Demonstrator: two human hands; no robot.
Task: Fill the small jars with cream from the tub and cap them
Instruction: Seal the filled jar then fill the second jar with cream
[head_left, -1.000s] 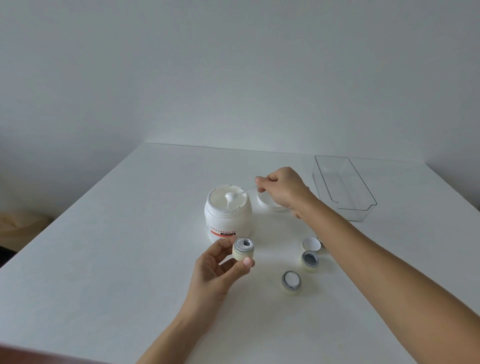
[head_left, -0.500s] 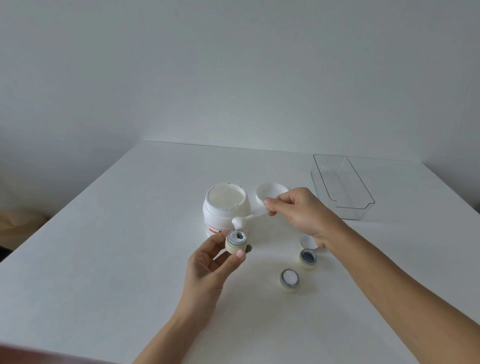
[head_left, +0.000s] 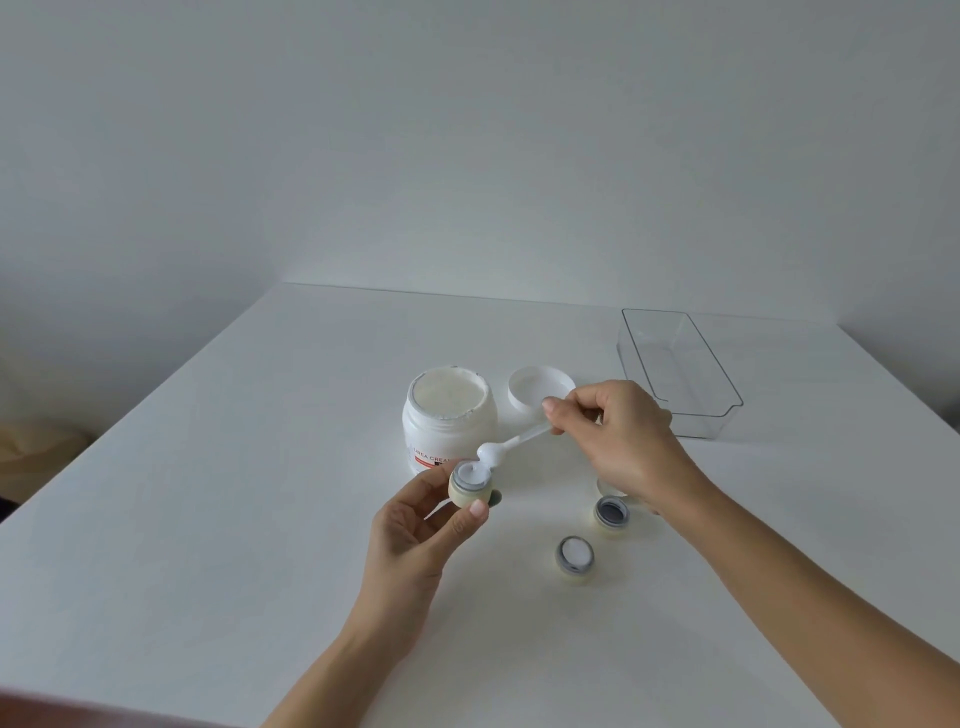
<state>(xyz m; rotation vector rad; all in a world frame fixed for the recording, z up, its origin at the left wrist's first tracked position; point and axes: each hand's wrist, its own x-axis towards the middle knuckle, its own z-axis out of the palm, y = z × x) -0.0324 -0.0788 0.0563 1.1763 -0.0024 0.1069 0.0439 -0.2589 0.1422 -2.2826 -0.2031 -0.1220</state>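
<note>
My left hand pinches a small pale-yellow jar just in front of the open white cream tub. My right hand pinches the handle of a small white spoon; its cream-laden bowl sits at the jar's mouth, and white cream shows inside. Two more small jars stand on the table: one with white cream in it, one dark inside. A small cap lies partly hidden behind my right wrist.
The tub's white lid lies upside down right of the tub. A clear plastic tray stands at the back right. All of it rests on a white table against a white wall.
My right hand brought the loaded spoon from the tub down to the jar in my left hand, and cream now shows in that jar. My left hand moved slightly left.
</note>
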